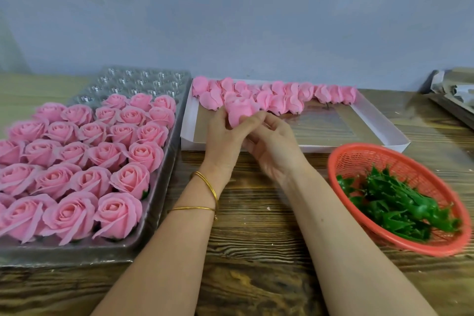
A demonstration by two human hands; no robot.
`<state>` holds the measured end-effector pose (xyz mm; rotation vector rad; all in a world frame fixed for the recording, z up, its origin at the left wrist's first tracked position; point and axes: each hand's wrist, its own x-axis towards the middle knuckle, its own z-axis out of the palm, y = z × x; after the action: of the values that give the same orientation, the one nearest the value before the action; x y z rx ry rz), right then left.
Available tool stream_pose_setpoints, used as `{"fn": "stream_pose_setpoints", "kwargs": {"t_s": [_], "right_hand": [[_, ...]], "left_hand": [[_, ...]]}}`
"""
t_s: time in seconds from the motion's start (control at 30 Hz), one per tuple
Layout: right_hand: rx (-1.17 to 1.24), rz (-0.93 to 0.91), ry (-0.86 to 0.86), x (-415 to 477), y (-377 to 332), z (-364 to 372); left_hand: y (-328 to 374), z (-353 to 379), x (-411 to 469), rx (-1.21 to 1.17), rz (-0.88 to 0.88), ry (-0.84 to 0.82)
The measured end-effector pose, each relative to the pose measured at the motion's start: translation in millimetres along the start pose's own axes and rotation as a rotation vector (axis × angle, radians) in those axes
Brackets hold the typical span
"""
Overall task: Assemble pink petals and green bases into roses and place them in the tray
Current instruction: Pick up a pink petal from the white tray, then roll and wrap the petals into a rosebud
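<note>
Right between the two hands, a pink bud [241,110] of petals is held just over the near part of the white box [384,141]. Left hand [225,136] grips it from the left side with curled fingers. Right hand [275,152] pinches its lower edge from the right, fingertips [259,116] pressed into the petals. Can't tell if a green piece is tucked in under the fingers, that bit's hidden. Just behind the grip, a row of loose petals [295,97] sits along the far side of that box, all touching each other. Left of the grip, a clear plastic tray [156,202] is mostly packed with finished roses [102,159], and only the back cells [138,82] show open plastic. Off to the right of the grip and nearer to me, a red basket [364,155] holds a heap of green bases [400,205], well apart from the hands. Two thin gold bangles [207,187] ride on the left wrist. Everything sits on a wooden table [256,238].
</note>
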<state>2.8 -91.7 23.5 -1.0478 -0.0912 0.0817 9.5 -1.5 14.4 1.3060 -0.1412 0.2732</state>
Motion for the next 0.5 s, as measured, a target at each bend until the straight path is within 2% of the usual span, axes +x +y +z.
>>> {"fn": "stream_pose_setpoints", "kwargs": {"t_s": [0.23,0.5], "right_hand": [[0.046,0.013,-0.115,-4.4,1.0,-4.5],[0.008,0.057,-0.131,-5.4,2.3,-10.4]], "left_hand": [[5.6,-3.0,-0.7,0.011,-0.028,-0.078],[3.4,-6.7,-1.0,0.039,-0.109,-0.101]]}}
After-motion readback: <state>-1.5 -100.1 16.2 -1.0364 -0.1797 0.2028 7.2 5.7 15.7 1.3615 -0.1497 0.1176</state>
